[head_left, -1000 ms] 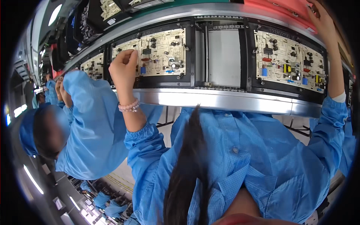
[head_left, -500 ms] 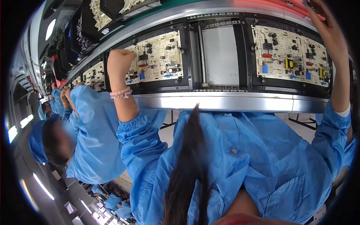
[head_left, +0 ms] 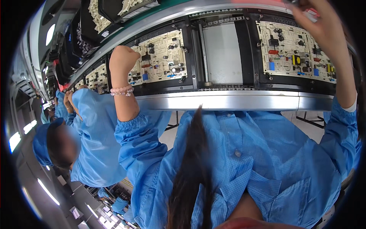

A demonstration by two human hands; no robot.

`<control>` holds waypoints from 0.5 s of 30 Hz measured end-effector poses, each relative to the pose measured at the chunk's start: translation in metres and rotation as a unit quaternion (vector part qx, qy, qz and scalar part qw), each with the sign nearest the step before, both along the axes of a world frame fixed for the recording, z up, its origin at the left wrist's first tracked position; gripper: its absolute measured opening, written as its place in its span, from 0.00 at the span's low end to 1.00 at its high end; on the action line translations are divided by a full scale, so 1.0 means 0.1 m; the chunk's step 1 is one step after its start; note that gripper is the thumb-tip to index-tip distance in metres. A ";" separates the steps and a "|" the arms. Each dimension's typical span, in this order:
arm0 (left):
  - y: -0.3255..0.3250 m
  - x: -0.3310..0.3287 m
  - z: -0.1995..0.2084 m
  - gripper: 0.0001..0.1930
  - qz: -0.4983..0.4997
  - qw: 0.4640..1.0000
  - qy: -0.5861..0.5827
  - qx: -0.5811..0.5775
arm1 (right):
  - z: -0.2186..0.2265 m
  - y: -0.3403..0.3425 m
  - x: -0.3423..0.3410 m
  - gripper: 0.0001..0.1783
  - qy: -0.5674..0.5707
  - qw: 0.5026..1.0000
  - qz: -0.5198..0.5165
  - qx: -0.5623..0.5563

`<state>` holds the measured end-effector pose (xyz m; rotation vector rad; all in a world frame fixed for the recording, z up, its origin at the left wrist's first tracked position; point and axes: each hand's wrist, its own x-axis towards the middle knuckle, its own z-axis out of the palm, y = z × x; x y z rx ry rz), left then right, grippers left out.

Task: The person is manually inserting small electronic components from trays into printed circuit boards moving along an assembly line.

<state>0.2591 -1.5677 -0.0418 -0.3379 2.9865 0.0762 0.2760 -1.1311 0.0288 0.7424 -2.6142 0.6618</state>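
Observation:
My left hand (head_left: 122, 63) is closed in a fist, knuckles up, above the left edge of a cream circuit board (head_left: 162, 57). Whatever it may hold is hidden inside the fingers. That board sits in a black frame and carries black capacitors, a blue block and a red part. At the upper right, my right hand (head_left: 324, 28) reaches over the far side of a second circuit board (head_left: 284, 57) set in another black frame. A small dark part (head_left: 293, 2) shows at its fingertips, cut off by the picture's upper edge.
Both frames sit on a conveyor with a metal front rail (head_left: 228, 100); a metal rod (head_left: 204, 53) crosses the gap between them. Black bins (head_left: 110, 13) of small parts stand at the far left. A co-worker in a blue smock (head_left: 99, 141) sits close on my left.
My right hand has moved left and nearer, over the right board's far corner, with the small dark part. My left fist stays almost in place. The view has shifted slightly.

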 end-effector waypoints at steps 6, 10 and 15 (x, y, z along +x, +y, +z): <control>0.03 -0.06 -0.01 0.13 -0.026 0.999 -0.022 0.019 | -0.05 -0.45 0.61 0.16 0.080 0.939 0.313 -0.116; -0.05 -0.01 -0.03 0.13 -0.021 1.000 -0.013 -0.007 | -0.10 -0.46 0.66 0.16 0.037 0.945 0.303 -0.122; -0.11 -0.02 0.05 0.13 -0.018 0.998 -0.054 -0.003 | -0.15 -0.05 1.02 0.16 -0.002 0.950 0.283 -0.133</control>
